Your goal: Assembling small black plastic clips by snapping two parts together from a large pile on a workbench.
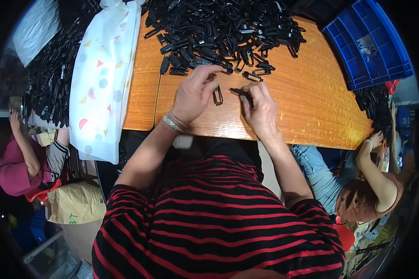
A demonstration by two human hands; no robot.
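One table (321, 104) lay from 11 to 3 o'clock. Three heaps of black parts showed: one heap (219, 35) at 12, a second (46, 88) near 10, a third (379, 104) toward 3; each held too many parts to count. Apart from them, one frame (218, 96) lay at 12, between the two hands, the left hand (194, 93) and the right hand (263, 109), and one black part (239, 92) was in the right one. There was one blue crate (365, 49) at 2, one patterned bag (100, 88) and one clear bag (37, 30) at 10, and one paper sack (77, 200) at 8. At least two co-workers showed: one (21, 160) at 9, one (365, 200) near 4.
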